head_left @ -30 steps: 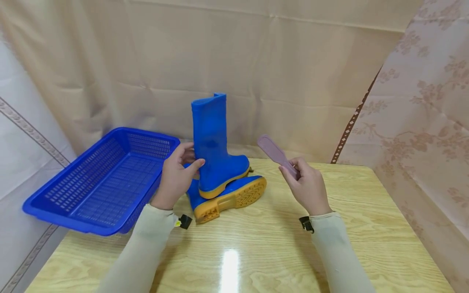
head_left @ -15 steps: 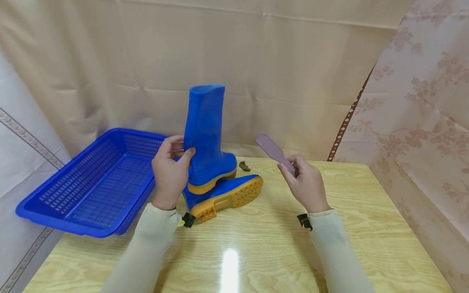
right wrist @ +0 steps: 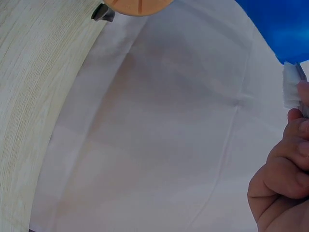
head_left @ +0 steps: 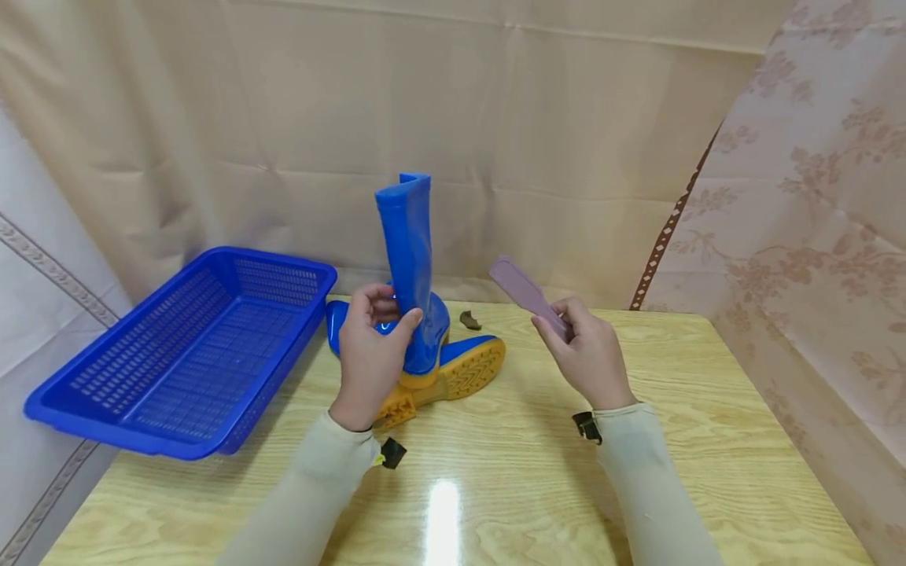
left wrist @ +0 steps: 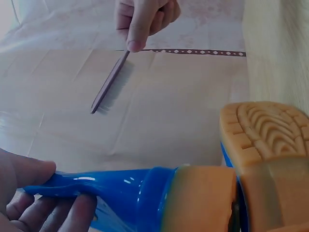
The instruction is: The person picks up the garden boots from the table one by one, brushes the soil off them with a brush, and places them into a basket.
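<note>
My left hand (head_left: pixel 371 350) pinches the shaft of a blue rain boot (head_left: pixel 416 259) with a yellow sole, thumb in front and fingers behind. That boot stands roughly upright, its heel towards me, above a second blue boot. The second boot lies on its side, with its treaded yellow sole (head_left: pixel 476 371) facing me; part of it is hidden. To the right, my right hand (head_left: pixel 593 355) grips the handle of a purple brush (head_left: pixel 522 287), held in the air apart from the boots. White bristles (right wrist: pixel 290 84) show in the right wrist view.
A blue perforated plastic basket (head_left: pixel 233 440) stands at the left of the wooden table (head_left: pixel 538 472). Behind the boots lies a small dark brown scrap (head_left: pixel 469 320). A beige curtain (head_left: pixel 566 157) hangs along the back edge, and a floral cloth (head_left: pixel 814 236) borders the right.
My left hand first shifted left with the upright boot, then right, turning it so the toe now points away instead of right. The right hand and brush have barely moved.
</note>
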### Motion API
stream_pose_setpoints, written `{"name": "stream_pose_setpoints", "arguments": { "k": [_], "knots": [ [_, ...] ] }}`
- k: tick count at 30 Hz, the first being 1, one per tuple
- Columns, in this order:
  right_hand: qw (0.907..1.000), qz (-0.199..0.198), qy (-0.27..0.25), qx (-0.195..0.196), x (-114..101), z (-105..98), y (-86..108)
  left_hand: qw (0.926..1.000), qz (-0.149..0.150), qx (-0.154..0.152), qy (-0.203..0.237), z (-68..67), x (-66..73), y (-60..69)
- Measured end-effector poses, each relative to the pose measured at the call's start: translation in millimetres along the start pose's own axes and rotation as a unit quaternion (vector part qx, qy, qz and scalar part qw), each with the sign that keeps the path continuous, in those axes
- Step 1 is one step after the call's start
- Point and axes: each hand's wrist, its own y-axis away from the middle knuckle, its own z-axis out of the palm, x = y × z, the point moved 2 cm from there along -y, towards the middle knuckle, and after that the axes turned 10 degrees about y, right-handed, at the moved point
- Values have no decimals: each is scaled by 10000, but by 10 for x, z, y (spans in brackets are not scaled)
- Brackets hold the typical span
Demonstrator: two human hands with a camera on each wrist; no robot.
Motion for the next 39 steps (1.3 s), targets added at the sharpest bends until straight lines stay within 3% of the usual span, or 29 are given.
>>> {"name": "stream_pose_setpoints", "arguments": {
  "k": [8, 13, 16, 20, 22, 25, 27, 29, 32, 33, 35, 36, 39],
  "knots": [
    [9993, -193, -32, -334, -25, 39, 12, 9989, -336, -272, -198, -59, -66, 1],
    [9993, -142, 18, -335, -6, 41, 17, 9953, -100, -765, -593, -135, -131, 25],
    [9994, -141, 11, -328, 0, 41, 17, 9941, 110, -1013, -375, -220, -168, 1],
    [9993, -168, -19, -340, 1, 48, 16, 9932, 155, -1140, 171, -359, -252, -114],
    [9992, -175, -22, -349, -1, 52, 14, 9944, -9, -1025, 252, -414, -323, -214],
    [9991, -191, -28, -380, -6, 57, 9, 9931, -587, -959, 342, -468, -479, -402],
    [9990, -185, -14, -395, -3, 56, 7, 9855, -1106, -1222, 404, -485, -607, -523],
    [9990, -176, 5, -407, -2, 57, 5, 9699, -1646, -1725, 493, -508, -743, -618],
    [9990, -173, 19, -411, -1, 60, 2, 9425, -2076, -2519, 717, -512, -907, -715],
    [9990, -183, 13, -408, -4, 60, 1, 9377, -2149, -2629, 738, -511, -942, -736],
    [9990, -197, 0, -407, -9, 57, 1, 9397, -2097, -2630, 622, -503, -972, -771],
    [9990, -194, -4, -406, -11, 54, 0, 9450, -1982, -2542, 551, -485, -959, -784],
    [9994, -94, 25, -320, -9, 30, 3, 9699, -1548, -1878, -40, -434, -871, -783]
  ]
}}
